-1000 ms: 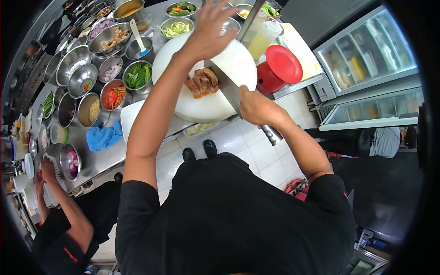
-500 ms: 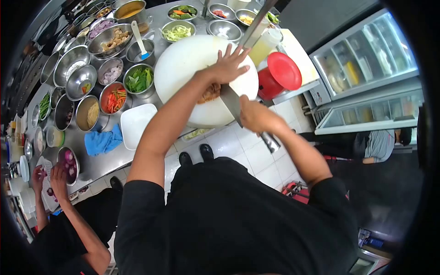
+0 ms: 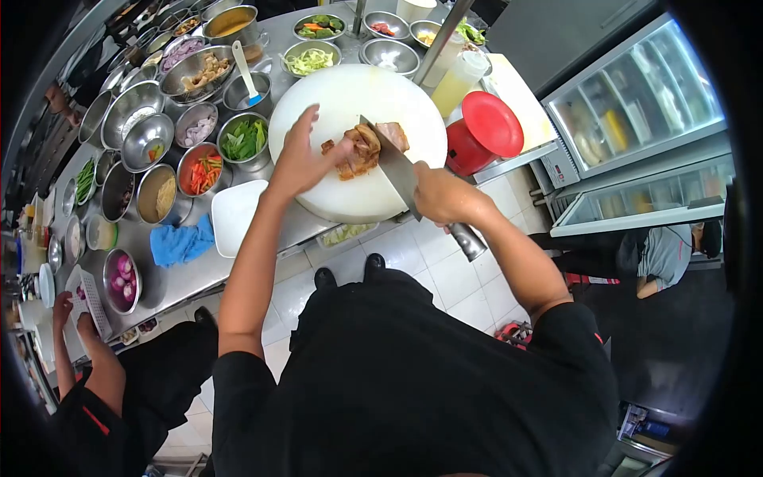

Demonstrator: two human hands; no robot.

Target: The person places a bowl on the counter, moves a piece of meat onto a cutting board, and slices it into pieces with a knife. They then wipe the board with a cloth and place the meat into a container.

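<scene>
On the round white chopping board (image 3: pixel 358 87) lies browned meat (image 3: pixel 360 157) in chunks, with a cut piece (image 3: pixel 393 136) on the far side of the blade. My right hand (image 3: pixel 447 196) grips a cleaver (image 3: pixel 395 168) where blade meets handle; the metal handle sticks out behind the palm. The blade stands between the chunks and that cut piece, its tip pointing away from me. My left hand (image 3: pixel 305 161) hovers at the board's left side, fingers spread, its thumb overlapping the meat's left edge in this view.
Left of the board stand many steel bowls of cut vegetables, a white tray (image 3: pixel 236 215) and a blue cloth (image 3: pixel 181 242). A red container (image 3: pixel 486 131) and a bottle of yellowish liquid (image 3: pixel 462 83) are at right. A co-worker's hand (image 3: pixel 62 308) is by a white basket (image 3: pixel 89 302).
My left hand has moved from over the blade back to the board's left side, uncovering the meat. My right hand keeps its grip on the cleaver, nearly in place.
</scene>
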